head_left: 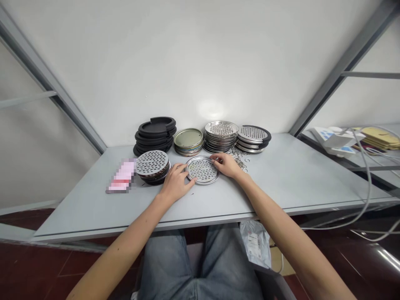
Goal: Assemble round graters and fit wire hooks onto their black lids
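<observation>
1. Bare forearms [283,227] are nearest us, crossing the front edge [218,221] of the grey table [300,175]; two denim-clad legs [170,262] sit below.
2. Between that edge and the back row of stacks we find one perforated disc [202,171], flat on the tabletop, with strips of room in front of it. Our widest working room runs right, toward the frame post [334,79].
3. Our left hand [176,181] touches the disc's left rim, fingers and thumb spread apart; the front-left stack [152,162] is just beside it.
4. Our right hand [226,164] has its fingers drawn together at the upper-right rim; whether they clamp it, we cannot tell.
5. We count five stacks: that one, plus four behind: black rings [156,135], green-topped lids [188,138], silver perforated plates [221,130] and a black-edged perforated pile [254,135]. Layers overlap too much for us to count.
6. Loose small rings [246,160] lie behind the right hand, too many to count.
7. One plastic bag [264,250] below carries a label [253,245]; its print is too small for us to read. One pinkish item [121,177] at left is pixelated.
</observation>
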{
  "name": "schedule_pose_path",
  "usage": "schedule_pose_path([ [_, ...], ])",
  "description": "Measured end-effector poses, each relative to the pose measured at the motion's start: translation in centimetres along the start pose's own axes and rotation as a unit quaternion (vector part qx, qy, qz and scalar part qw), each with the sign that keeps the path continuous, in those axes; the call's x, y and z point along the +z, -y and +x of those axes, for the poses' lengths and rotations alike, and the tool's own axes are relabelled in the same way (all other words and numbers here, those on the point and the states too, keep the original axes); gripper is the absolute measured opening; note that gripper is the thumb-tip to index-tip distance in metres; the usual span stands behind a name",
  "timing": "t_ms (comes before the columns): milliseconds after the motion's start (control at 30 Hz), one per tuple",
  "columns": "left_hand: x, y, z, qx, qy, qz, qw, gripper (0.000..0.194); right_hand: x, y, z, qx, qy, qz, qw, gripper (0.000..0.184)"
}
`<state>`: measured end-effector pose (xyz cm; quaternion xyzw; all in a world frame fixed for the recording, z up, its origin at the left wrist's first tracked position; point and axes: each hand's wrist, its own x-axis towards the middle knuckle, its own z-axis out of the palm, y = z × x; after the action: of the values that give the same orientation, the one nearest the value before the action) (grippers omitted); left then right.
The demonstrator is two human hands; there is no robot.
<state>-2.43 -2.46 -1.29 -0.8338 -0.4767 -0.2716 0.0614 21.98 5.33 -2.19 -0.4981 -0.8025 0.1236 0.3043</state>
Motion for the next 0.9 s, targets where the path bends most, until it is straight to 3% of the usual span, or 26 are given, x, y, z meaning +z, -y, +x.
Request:
schedule_pose_path([
  [300,0.2,-0.1,0.0,-0.019,0.019,-0.014,1.000,0.024,-0.1,0.1,0.0,0.009,0.005,-0.021,1.000,0.028],
  [567,1.2,0.4,0.1,-0.044,0.036,-0.024,0.998,0.028,-1.2,0.5,-0.2,0.069,0.027,-0.064,0.995,0.038],
  [767,1.9,0.4,0.8,-0.091,0.052,-0.059,0.993,0.028,-1.5,0.2,-0.3,0.008,0.052,-0.025,0.998,0.052],
  [900,1.9,-0.7,1.1,-0.143,0.073,-0.050,0.986,0.036,-1.3,0.0,-0.2,0.001,0.062,-0.003,0.998,0.047],
])
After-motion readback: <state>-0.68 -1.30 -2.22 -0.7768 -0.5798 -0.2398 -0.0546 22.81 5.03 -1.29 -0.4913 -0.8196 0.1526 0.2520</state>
